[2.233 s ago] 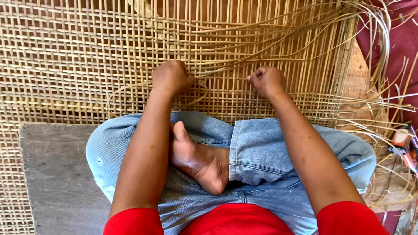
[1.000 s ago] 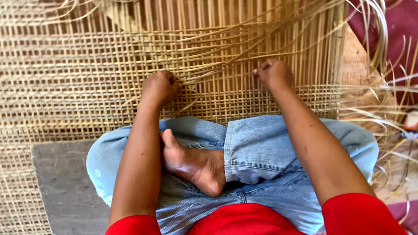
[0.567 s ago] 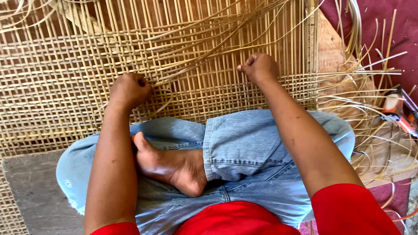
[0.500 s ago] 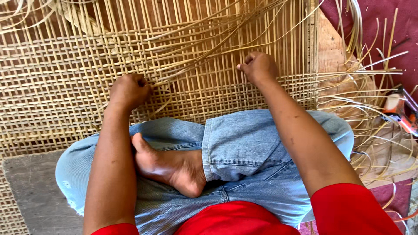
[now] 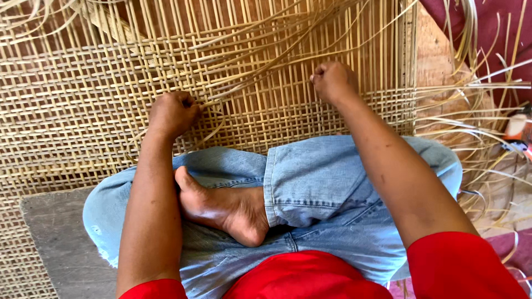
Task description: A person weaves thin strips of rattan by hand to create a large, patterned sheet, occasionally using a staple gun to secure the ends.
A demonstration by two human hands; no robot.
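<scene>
A large woven cane panel [image 5: 72, 105] of pale rattan strips lies flat in front of me, its open grid filling most of the view. My left hand [image 5: 173, 112] rests on the weave with its fingers closed around loose cane strips [image 5: 244, 72] that fan up and to the right. Farther right, my right hand [image 5: 334, 81] is a closed fist on the panel, pinching a strip near the unwoven upright strands. I sit cross-legged in blue jeans, one bare foot [image 5: 224, 206] showing between my arms.
The panel's wooden frame edge [image 5: 409, 55] runs along the right. Loose cane strands [image 5: 482, 133] spill over the floor at right, near an orange-and-white object [image 5: 518, 128]. A dark red cloth [image 5: 487, 27] lies at top right. A grey board [image 5: 52, 243] is under me at left.
The view has shifted right across the panel, so my hands and legs sit further left in the picture. Both hands stay closed on the cane strips, the right one a little higher on the weave.
</scene>
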